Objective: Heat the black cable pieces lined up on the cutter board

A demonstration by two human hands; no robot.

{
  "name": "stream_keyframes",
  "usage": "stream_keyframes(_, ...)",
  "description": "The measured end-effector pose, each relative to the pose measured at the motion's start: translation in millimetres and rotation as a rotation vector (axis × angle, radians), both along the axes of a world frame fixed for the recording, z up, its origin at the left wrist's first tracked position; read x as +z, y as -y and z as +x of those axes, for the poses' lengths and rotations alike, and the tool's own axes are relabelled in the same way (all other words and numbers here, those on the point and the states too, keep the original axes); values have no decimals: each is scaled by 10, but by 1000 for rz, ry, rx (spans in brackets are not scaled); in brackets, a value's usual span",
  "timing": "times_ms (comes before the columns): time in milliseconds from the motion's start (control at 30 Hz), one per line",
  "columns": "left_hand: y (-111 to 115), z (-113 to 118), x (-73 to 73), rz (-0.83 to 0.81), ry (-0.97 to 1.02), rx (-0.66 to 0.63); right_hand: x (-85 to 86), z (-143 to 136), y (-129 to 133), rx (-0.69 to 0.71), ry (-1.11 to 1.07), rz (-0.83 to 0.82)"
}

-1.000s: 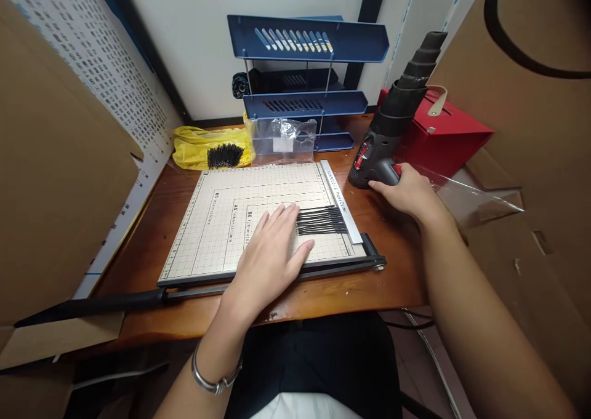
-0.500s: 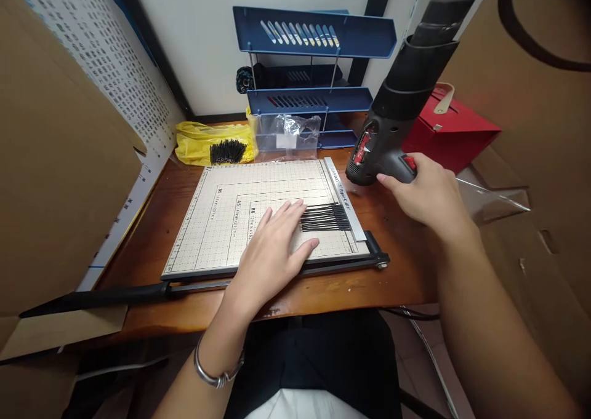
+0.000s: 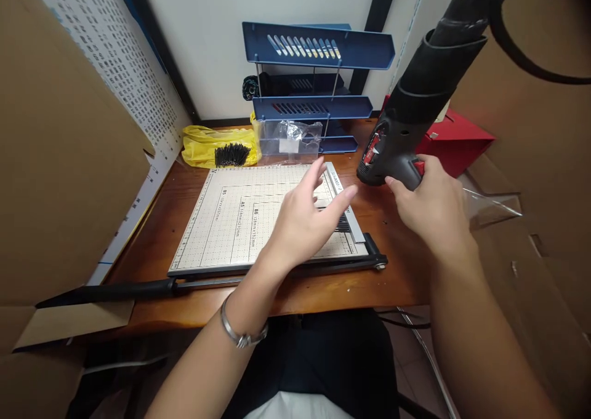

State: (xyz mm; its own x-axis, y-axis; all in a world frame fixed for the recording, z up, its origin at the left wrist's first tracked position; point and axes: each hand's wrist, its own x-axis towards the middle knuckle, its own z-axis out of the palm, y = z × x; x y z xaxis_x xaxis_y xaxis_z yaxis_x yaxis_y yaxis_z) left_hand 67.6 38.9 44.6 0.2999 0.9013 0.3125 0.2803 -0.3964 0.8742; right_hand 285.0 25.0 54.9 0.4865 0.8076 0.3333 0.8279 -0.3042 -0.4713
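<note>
My left hand [image 3: 307,222] is raised over the right part of the paper cutter's gridded board [image 3: 231,222], thumb and fingers apart, holding nothing. Thin black strands [image 3: 342,224] lie by the cutter's metal ruler edge [image 3: 346,207], largely hidden behind this hand. My right hand [image 3: 431,210] is wrapped round the handle of a black heat gun [image 3: 401,123] with a red trigger. The gun's lower end is close to the wooden table, right of the cutter. The cutter's long black handle [image 3: 124,291] lies along the front edge.
A yellow bag [image 3: 198,145] with a bundle of short black pieces [image 3: 232,155] sits behind the cutter, beside a clear plastic bag [image 3: 289,143]. Further back stands a blue tiered rack [image 3: 318,47]. A red box [image 3: 462,142] is at right; cardboard walls flank both sides.
My left hand has lifted off the strands and moved right and up, its fingers now pointing upward. The heat gun, still in my right hand, appears slightly further right and more tilted.
</note>
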Motion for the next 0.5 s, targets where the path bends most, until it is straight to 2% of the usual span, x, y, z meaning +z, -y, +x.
stream_keyframes(167,-436,624,213,17,36,31,-54,-105,48,8,14,-32)
stream_keyframes(267,-585,872,278,81,77,38,-70,-180,89,16,20,-55)
stream_keyframes(433,-654,1019,343,125,193,77,-51,-248,111,33,-37,-49)
stream_keyframes(500,-674,1014,349,123,244,87,-27,-215,113,102,-110,-38)
